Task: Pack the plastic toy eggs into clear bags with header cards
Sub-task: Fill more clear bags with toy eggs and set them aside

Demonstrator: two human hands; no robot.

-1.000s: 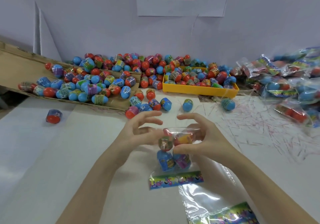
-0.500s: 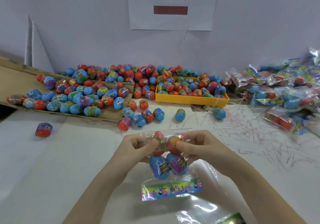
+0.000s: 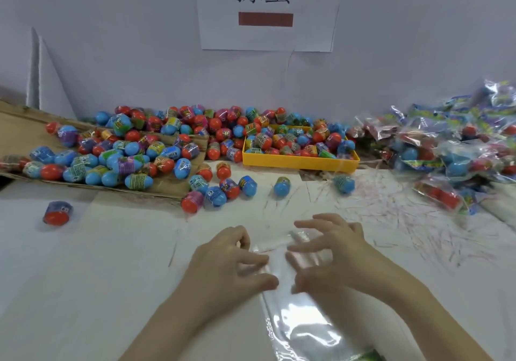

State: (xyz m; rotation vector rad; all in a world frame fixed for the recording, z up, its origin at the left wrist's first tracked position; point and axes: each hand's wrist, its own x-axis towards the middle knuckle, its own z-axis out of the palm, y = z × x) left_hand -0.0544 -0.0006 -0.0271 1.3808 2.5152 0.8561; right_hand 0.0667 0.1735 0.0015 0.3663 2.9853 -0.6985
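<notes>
Clear plastic lies flat under us now: the filled bag we held a moment ago is gone from our grip, and our left hand [image 3: 231,260] and right hand [image 3: 332,254], fingers loosely spread, paw at an empty bag [image 3: 301,321]. Beyond, loose eggs [image 3: 212,193], the yellow tray [image 3: 298,161] and the packed bags [image 3: 446,151] wait, so another round begins.

The clear bag [image 3: 304,330] runs off the bottom edge, so only a sliver of its green card shows. Both hands are motion-blurred, can't tell if the fingers actually pinch the plastic. The packed bags [image 3: 458,148] at right are smeared and cut by the frame edge. Egg labels too small to read.
</notes>
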